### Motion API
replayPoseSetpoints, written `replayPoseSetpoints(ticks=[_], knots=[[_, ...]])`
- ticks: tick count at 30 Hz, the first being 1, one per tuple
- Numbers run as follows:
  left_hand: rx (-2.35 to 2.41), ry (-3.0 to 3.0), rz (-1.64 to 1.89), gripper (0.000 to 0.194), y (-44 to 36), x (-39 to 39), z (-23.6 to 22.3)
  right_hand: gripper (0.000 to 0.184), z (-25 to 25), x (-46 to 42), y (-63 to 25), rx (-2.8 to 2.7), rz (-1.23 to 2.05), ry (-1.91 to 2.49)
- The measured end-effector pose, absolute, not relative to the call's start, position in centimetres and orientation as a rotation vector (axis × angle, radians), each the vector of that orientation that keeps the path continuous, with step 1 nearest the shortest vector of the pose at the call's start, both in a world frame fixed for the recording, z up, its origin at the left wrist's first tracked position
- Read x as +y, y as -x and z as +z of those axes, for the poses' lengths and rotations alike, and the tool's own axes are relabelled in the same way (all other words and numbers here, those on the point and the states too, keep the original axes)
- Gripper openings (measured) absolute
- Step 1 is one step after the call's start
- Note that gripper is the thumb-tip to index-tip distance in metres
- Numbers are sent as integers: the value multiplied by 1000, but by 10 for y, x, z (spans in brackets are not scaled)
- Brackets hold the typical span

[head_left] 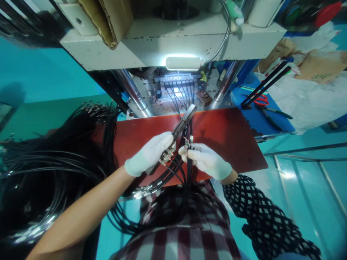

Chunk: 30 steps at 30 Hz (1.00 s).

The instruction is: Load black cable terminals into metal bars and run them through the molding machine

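My left hand [150, 153], in a white glove, is closed round a long grey metal bar [181, 124] that points up and to the right. My right hand [207, 159], also gloved, pinches the ends of several black cables [187, 169] with small metal terminals, just right of the bar. Both hands hover over a reddish-brown board [230, 137]. The cables hang down from my hands toward my lap.
Behind the board stands a press machine [173, 43] with a lit lamp [183, 63], steel columns and a fixture holding black cables [177, 86]. A big heap of black cables [54, 162] lies at the left. Red scissors [261, 100] lie on a blue shelf at the right.
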<state>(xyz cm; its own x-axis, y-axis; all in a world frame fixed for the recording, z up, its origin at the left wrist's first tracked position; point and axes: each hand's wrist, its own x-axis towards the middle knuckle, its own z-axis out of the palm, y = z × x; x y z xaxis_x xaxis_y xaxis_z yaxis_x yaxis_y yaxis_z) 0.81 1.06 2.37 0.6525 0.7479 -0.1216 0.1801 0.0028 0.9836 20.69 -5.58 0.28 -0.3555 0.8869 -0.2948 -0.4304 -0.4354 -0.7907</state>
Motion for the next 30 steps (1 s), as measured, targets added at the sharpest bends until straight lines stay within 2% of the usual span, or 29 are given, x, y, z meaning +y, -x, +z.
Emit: replayPoseSetpoints(ticks=[8, 13, 17, 23, 30], knots=[[808, -1506, 544, 44, -9, 9, 25, 30, -11, -59, -208, -637, 1995, 691], [789, -1382, 524, 44, -9, 8, 24, 43, -24, -64, -212, -820, 1943, 632], [759, -1153, 487, 41, -8, 8, 21, 50, -9, -64, -210, -941, 1857, 639], [679, -1298, 450, 41, -10, 7, 27, 20, 32, -53, -191, -1122, 1408, 1264], [729, -1653, 551, 33, -10, 6, 35, 20, 31, -55, -180, -1126, 1342, 1366]])
